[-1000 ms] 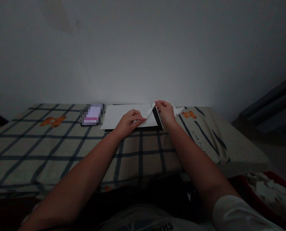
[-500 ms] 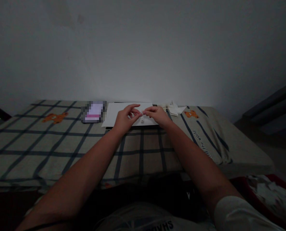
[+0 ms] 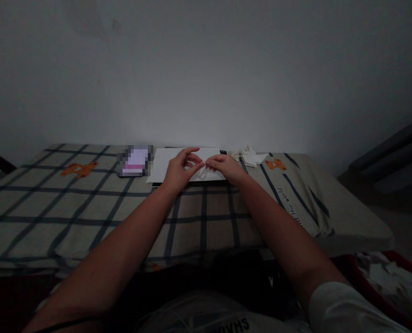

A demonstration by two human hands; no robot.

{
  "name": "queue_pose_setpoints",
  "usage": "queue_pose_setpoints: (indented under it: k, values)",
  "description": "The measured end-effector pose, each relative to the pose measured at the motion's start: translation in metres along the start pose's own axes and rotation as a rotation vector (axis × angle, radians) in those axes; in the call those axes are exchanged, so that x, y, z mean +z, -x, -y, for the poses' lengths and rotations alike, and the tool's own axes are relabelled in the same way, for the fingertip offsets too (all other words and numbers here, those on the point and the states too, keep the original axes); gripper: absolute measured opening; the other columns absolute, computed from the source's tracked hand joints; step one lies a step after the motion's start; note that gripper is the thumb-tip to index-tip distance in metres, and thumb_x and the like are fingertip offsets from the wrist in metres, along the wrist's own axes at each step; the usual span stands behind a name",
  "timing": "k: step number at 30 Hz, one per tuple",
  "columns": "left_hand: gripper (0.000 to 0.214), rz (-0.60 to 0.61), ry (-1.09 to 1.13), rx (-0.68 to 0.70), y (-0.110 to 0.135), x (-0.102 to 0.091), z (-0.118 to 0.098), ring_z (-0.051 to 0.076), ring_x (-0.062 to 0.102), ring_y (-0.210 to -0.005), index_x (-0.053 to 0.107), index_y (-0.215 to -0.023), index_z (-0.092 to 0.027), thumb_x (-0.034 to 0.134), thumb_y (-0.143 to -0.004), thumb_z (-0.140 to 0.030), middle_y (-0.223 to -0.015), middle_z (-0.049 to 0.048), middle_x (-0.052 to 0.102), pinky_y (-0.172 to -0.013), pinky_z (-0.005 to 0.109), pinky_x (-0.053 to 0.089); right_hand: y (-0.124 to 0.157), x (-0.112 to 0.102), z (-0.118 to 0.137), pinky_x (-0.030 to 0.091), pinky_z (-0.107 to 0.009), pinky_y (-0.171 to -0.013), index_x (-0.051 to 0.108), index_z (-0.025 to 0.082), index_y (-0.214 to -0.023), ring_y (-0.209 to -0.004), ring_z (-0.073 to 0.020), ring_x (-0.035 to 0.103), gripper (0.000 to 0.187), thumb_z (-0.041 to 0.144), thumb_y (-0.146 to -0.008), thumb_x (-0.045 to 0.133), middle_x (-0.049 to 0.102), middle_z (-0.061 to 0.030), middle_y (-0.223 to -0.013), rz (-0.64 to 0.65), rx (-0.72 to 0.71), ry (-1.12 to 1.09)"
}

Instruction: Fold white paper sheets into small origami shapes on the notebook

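Both hands meet over a white sheet (image 3: 160, 163) lying on a checked cloth. Between them is a small, crumpled white piece (image 3: 201, 173), perhaps paper, though its kind is too small to make out. My left hand (image 3: 181, 170) pinches it between thumb and fingertip, the other fingers curled loosely above. From the other side, my right hand (image 3: 228, 168) has thumb and forefinger pressed together at the piece's upper end. The fingertips almost touch and partly hide it.
A phone (image 3: 135, 159) with a blurred-out screen lies left of the sheet. White paper scraps (image 3: 249, 157) lie to the right. The checked cloth (image 3: 202, 217) covers the surface, against a grey wall (image 3: 206, 69). A red container (image 3: 405, 259) of white scraps stands low at right.
The small white piece hangs slightly further left and its shape between the fingers has changed. Both hands keep their pinch and have barely moved.
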State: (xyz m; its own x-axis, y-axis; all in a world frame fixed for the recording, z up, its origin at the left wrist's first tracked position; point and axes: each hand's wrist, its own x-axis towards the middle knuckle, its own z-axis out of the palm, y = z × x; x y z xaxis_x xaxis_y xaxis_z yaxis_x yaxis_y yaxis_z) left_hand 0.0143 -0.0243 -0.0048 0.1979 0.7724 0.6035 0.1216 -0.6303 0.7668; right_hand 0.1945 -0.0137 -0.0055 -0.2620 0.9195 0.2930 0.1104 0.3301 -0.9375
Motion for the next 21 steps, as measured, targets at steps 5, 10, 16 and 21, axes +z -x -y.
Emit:
queue_pose_setpoints:
  k: [5, 10, 16, 21]
  values:
    - [0.044, 0.005, 0.096, -0.038, -0.0003, 0.0006, 0.0015, 0.012, 0.062, -0.074, 0.054, -0.111, -0.017, 0.069, -0.071, -0.025, -0.084, 0.0033, 0.064, -0.07, 0.026, 0.048, -0.0004, 0.0004, -0.0005, 0.039, -0.024, -0.061, 0.07, 0.019, -0.071, -0.061, -0.0104, 0.051, 0.022, 0.04, -0.07, 0.064, 0.064, 0.0001, -0.067, 0.016, 0.01, -0.002]
    - [0.046, 0.0, 0.132, -0.082, -0.001, 0.0012, 0.0028, 0.012, 0.061, -0.072, 0.053, -0.112, -0.017, 0.07, -0.069, -0.026, -0.081, 0.0023, 0.064, -0.07, 0.026, 0.048, -0.0009, 0.0005, -0.0024, 0.038, -0.024, -0.061, 0.07, 0.019, -0.07, -0.06, -0.01, 0.05, 0.022, 0.04, -0.07, 0.063, 0.063, 0.0007, -0.066, 0.024, 0.016, -0.007]
    - [0.043, -0.014, 0.168, -0.054, -0.0005, 0.0021, 0.0035, 0.011, 0.06, -0.07, 0.053, -0.11, -0.017, 0.069, -0.071, -0.024, -0.079, 0.0019, 0.063, -0.066, 0.024, 0.048, 0.0004, 0.0004, -0.0022, 0.039, -0.024, -0.063, 0.071, 0.019, -0.077, -0.063, -0.0102, 0.051, 0.022, 0.039, -0.069, 0.065, 0.065, -0.0001, -0.07, 0.048, 0.008, -0.021]
    - [0.047, -0.02, 0.183, -0.102, -0.0006, 0.003, 0.0034, 0.012, 0.062, -0.074, 0.053, -0.11, -0.016, 0.072, -0.068, -0.026, -0.082, 0.0031, 0.064, -0.072, 0.027, 0.049, -0.0006, 0.0007, -0.0032, 0.039, -0.025, -0.065, 0.072, 0.021, -0.08, -0.065, -0.0107, 0.053, 0.022, 0.04, -0.07, 0.065, 0.067, -0.0004, -0.075, 0.014, -0.017, -0.009]
